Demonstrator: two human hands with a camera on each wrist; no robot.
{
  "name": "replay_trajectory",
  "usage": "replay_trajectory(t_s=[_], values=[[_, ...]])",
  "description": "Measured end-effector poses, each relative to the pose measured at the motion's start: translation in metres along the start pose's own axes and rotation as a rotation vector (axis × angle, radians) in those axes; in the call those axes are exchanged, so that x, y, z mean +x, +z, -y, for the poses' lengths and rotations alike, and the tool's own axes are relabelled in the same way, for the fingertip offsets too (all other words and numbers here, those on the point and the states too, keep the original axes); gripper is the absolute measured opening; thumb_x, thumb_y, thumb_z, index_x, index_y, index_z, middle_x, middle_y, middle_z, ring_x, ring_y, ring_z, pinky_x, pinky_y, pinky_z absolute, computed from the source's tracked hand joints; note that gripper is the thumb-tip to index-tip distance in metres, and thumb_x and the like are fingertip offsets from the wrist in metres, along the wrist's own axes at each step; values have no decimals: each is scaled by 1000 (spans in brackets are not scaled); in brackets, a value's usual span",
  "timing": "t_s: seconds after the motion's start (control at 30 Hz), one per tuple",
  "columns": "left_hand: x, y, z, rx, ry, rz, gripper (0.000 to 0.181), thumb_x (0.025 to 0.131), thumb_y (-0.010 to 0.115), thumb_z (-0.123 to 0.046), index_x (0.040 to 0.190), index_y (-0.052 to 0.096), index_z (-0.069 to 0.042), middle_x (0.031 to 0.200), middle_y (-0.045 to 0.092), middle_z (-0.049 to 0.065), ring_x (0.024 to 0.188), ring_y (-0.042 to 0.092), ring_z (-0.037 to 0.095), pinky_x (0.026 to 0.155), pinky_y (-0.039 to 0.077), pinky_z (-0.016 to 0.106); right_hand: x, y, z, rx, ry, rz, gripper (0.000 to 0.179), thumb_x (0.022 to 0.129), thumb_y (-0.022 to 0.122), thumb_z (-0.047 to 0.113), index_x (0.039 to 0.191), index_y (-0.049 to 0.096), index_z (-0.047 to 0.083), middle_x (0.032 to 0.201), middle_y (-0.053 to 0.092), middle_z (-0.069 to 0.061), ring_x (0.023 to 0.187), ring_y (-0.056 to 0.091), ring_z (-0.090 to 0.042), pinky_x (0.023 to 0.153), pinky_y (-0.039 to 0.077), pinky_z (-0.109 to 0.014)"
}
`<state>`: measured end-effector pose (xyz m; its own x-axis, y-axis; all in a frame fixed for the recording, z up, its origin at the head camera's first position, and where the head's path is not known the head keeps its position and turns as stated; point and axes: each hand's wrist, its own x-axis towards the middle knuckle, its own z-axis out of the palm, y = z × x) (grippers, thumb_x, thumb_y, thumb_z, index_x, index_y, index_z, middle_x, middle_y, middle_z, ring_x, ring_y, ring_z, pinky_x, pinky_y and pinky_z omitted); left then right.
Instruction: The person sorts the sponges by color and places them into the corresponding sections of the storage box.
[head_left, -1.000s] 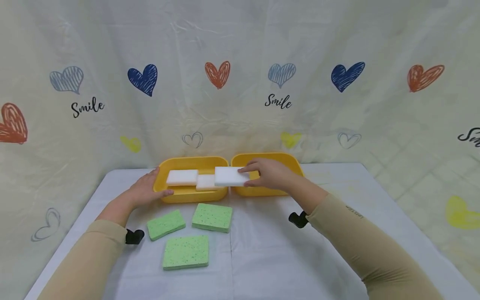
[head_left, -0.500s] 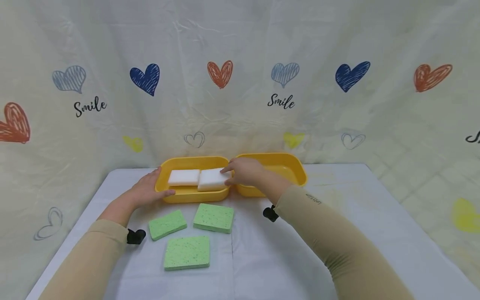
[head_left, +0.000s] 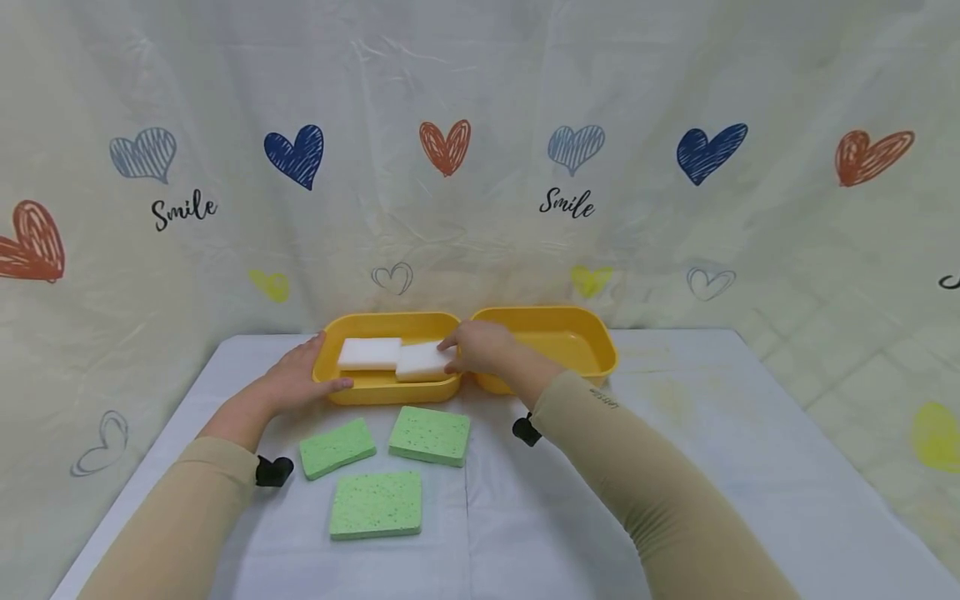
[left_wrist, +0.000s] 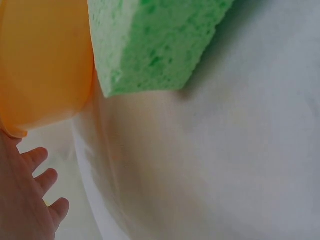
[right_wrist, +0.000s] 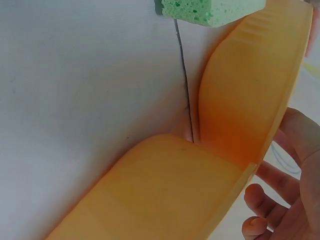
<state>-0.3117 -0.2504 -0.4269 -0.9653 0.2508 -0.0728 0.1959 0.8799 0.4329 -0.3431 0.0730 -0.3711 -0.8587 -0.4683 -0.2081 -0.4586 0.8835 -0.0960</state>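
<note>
Two white sponges show inside the left yellow tray: the left white sponge (head_left: 369,354) lies flat, and the right white sponge (head_left: 422,362) overlaps where another one lay. My right hand (head_left: 483,346) reaches over the trays' meeting rims, with thumb and forefinger at the right sponge's right end. In the right wrist view that sponge is hidden behind the tray wall. My left hand (head_left: 291,379) rests against the left end of the left tray (head_left: 375,396), thumb along its front and fingers stretched toward the back. The left wrist view shows those fingers (left_wrist: 47,180) apart.
Beside it stands the right yellow tray (head_left: 566,346), with no sponge visible inside. Several light green sponges lie in front of the left tray: a left one (head_left: 337,448), a right one (head_left: 429,435) and a near one (head_left: 377,505). A patterned curtain (head_left: 480,208) hangs behind the table.
My right hand has carried a white sponge leftward and down into the left tray, over the one at the tray's right side. My left hand stays at the tray's end.
</note>
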Motion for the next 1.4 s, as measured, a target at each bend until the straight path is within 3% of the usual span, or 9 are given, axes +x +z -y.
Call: replay_trajectory(t_s=[0.2, 0.4, 0.73, 1.0, 1.2, 1.4], values=[[0, 0, -1, 10, -6, 4, 112, 89, 62, -61, 156, 3, 6, 158, 17, 32, 142, 19, 52, 113, 18, 67, -1, 2, 0, 19, 4, 1, 47, 89, 70, 48, 134, 64, 34, 140, 53, 0, 123, 53, -22, 101, 46, -43], [-1, 0, -1, -1, -5, 7, 113, 88, 63, -60, 155, 3, 7, 157, 16, 34, 141, 18, 53, 113, 17, 68, -4, 0, -1, 55, 10, -50, 51, 88, 70, 51, 135, 63, 33, 139, 51, -2, 117, 53, -22, 100, 46, -42], [-1, -2, -3, -12, 9, -5, 113, 87, 64, -60, 155, 4, 6, 156, 20, 33, 139, 22, 53, 112, 19, 69, -17, -9, -6, 128, 5, -83, 56, 88, 71, 51, 139, 60, 30, 142, 50, -4, 124, 51, -25, 105, 43, -43], [-1, 1, 0, -19, 39, -19, 111, 87, 66, -59, 156, 7, 4, 156, 23, 31, 139, 25, 51, 111, 20, 69, -40, -15, -23, 196, -23, -172, 60, 87, 72, 51, 140, 60, 26, 141, 53, -7, 124, 53, -29, 105, 44, -46], [1, 4, 4, -34, 28, -24, 112, 86, 66, -60, 157, 4, 2, 158, 20, 30, 141, 21, 51, 112, 17, 70, -62, -18, -46, 216, 31, -198, 62, 86, 71, 56, 140, 59, 28, 152, 44, -10, 137, 43, -32, 111, 37, -50], [3, 6, 6, -36, 46, -34, 110, 87, 66, -58, 157, 6, 1, 157, 22, 30, 140, 23, 51, 112, 18, 70, -93, -19, -76, 229, 88, -227, 71, 81, 69, 65, 141, 58, 29, 151, 44, -11, 138, 42, -34, 110, 38, -53]])
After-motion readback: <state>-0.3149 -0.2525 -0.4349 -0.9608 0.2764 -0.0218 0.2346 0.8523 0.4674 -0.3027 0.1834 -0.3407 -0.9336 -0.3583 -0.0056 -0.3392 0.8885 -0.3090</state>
